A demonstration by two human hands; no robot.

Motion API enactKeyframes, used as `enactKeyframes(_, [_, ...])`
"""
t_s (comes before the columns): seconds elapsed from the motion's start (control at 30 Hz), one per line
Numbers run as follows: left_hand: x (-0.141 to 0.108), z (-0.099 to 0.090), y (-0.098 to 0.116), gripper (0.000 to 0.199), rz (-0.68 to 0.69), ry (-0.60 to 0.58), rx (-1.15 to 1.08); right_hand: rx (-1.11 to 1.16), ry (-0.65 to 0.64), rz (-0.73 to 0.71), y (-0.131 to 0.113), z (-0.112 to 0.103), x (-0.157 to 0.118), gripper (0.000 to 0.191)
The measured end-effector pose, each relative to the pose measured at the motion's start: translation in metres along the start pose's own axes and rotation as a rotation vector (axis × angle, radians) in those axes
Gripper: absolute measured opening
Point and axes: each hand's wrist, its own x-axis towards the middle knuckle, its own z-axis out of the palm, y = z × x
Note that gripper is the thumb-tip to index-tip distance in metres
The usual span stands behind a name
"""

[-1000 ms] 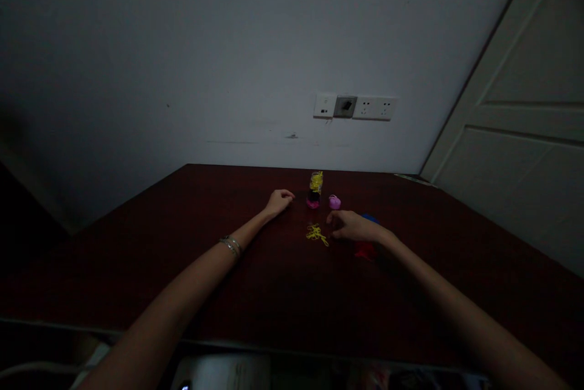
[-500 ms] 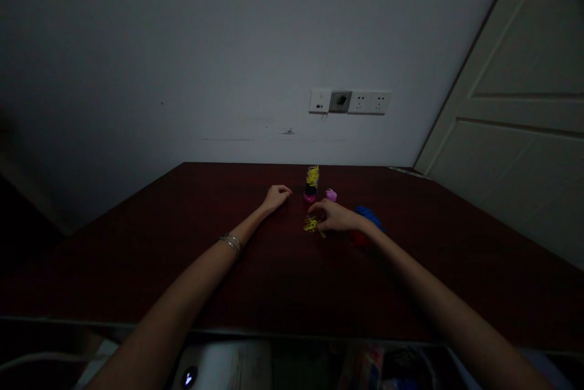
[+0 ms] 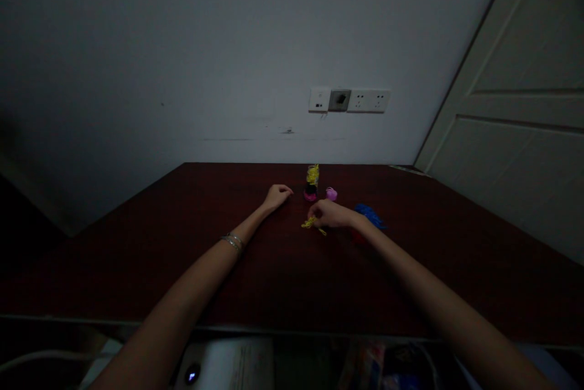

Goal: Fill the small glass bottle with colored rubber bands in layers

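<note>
My right hand point(image 3: 329, 213) is closed in a pinch on a small pile of yellow rubber bands point(image 3: 308, 222) on the tabletop. Some loops poke out beside the fingertips, and one lies under the palm. Farther back, a clear jar point(image 3: 311, 182) stands upright with yellow, black and pink layers inside. A pink bundle point(image 3: 331, 194) lies right of the jar. Blue strands point(image 3: 368, 215) are spread behind my right wrist, and something red there is mostly hidden by the forearm. My left hand point(image 3: 277, 196) rests on the table left of the jar, holding nothing, its fingers loosely bent and apart from the thumb.
The dark red table point(image 3: 150, 244) meets a pale wall with a row of sockets point(image 3: 349, 100). A panelled door point(image 3: 515, 116) stands at the right. Below the front edge lie a white box-like object point(image 3: 237, 362) and dim clutter, seen poorly.
My right hand's fingers have closed onto the yellow rubber bands, bunching the pile and lifting part of it slightly. My left hand has stayed in place.
</note>
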Motion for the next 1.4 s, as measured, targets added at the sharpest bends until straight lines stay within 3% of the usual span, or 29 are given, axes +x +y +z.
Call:
enactKeyframes(0.37, [-0.006,-0.001,0.007,0.023,0.01,-0.002,-0.001,-0.035,0.058,-0.046,-0.003,-0.002,-0.004,0.014])
enactKeyframes(0.47, [-0.007,-0.002,0.007,0.023,0.008,-0.006,0.012,0.005,0.143,-0.01,-0.005,-0.021,-0.003,0.015])
enactKeyframes(0.6, [-0.006,-0.003,0.006,0.023,0.016,-0.013,0.019,0.04,0.323,-0.01,-0.003,-0.065,0.006,0.019])
enactKeyframes(0.77, [-0.004,-0.002,0.004,0.022,0.021,-0.013,0.028,-0.128,0.427,0.025,0.001,-0.113,0.031,0.019])
enactKeyframes(0.87, [-0.002,-0.001,0.0,0.021,0.03,-0.002,0.029,-0.232,0.404,0.063,0.001,-0.125,0.046,0.019])
enactKeyframes(1.13, [-0.001,0.001,-0.003,0.021,0.039,-0.017,0.001,-0.318,0.238,0.086,-0.001,-0.128,0.066,0.019])
enactKeyframes(1.4, [-0.005,0.0,0.005,0.021,-0.007,-0.014,-0.006,-0.314,0.284,0.031,0.001,-0.132,0.063,0.021])
